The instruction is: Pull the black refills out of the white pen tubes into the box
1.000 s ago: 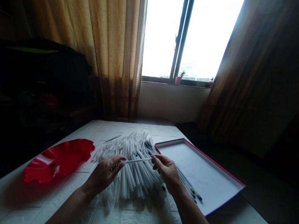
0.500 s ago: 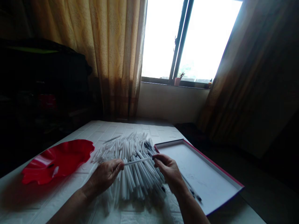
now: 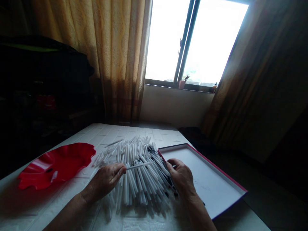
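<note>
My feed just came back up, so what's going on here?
A person sits or stands at a white table. Their left hand pinches one slim white tube by its end, over a heap of similar tubes. The right hand, fingers curled, is by the left edge of a shallow red-edged tray; whether it grips anything is unclear. A red wavy-rimmed bowl is on the person's left.

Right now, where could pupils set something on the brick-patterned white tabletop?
Bare tabletop shows beyond the slim translucent-white tubes, and between the wavy-rimmed red bowl and left hand. Crowded: the middle, heaped with tubes.
</note>
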{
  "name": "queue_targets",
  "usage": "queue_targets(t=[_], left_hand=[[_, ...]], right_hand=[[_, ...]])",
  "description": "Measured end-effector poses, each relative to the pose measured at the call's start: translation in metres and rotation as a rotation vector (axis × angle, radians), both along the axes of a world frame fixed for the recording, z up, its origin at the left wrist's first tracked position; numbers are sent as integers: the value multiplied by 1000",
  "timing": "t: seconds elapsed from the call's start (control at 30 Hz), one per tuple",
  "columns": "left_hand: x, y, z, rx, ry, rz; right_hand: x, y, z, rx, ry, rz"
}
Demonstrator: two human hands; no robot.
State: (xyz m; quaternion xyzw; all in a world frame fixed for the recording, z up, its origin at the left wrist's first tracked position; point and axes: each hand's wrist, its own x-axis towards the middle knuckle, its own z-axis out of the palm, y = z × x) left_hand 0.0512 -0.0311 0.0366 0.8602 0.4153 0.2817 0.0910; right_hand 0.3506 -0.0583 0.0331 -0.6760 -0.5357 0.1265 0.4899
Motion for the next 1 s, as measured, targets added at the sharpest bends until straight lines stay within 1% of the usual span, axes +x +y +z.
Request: queue_targets(t=[0.1,0.2,0.33,0.47,0.6,0.87,0.93,1.0], left_hand=[[0,0,1,1,3,-19],[-1,0,1,5,1,-41],[-1,0,-1,9,-5,-55],[0,0,-3,10,-8,-71],[0,0,-4,6,-4,-81],[0,0,-1,-3,-5,-74],[-3,2,-2,-5,-17,-50],[-7,6,-3,0,-45,7]], right_hand=[[1,1,-1,8,-31,-18],[-1,3,-2,45,-7,16],[-11,4,-5,79,101,171],[-25,2,-6,44,227,332],[-30,-2,-3,14,331,406],[-34,-3,4,-5,511,429],[-31,-1,5,25,569,383],[-25,2,4,86,635,294]])
